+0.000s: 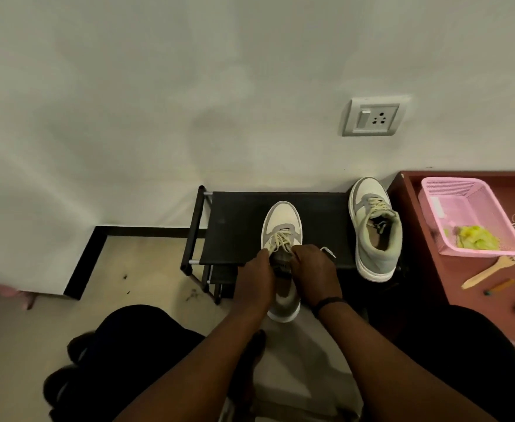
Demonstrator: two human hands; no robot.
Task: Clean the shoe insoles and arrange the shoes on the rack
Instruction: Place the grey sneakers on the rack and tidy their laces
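A person's two hands work at the tongue of a cream-and-grey sneaker point(282, 226) in the centre of the frame, its toe pointing toward the wall and its heel hanging past the near edge of a black shoe rack point(238, 226). The left hand point(254, 280) and the right hand point(314, 275) sit on either side of the shoe's opening, fingers curled inward and pinching at the tongue and lower laces point(280, 243); the fingertips themselves are hidden behind the knuckles, so the exact grip cannot be told. A dark band circles the right wrist.

The matching second sneaker point(376, 229) stands at the rack's right end, right of centre, toe to the wall, well apart from both hands.

At the right edge of the frame, a reddish-brown table point(417, 239) holds a pink basket point(469, 214) with a yellow-green cloth point(476, 237) inside, and a wooden spatula point(490, 271) just beside it. A wall socket point(374, 117) sits upper right. No brand or writing on either shoe is legible.
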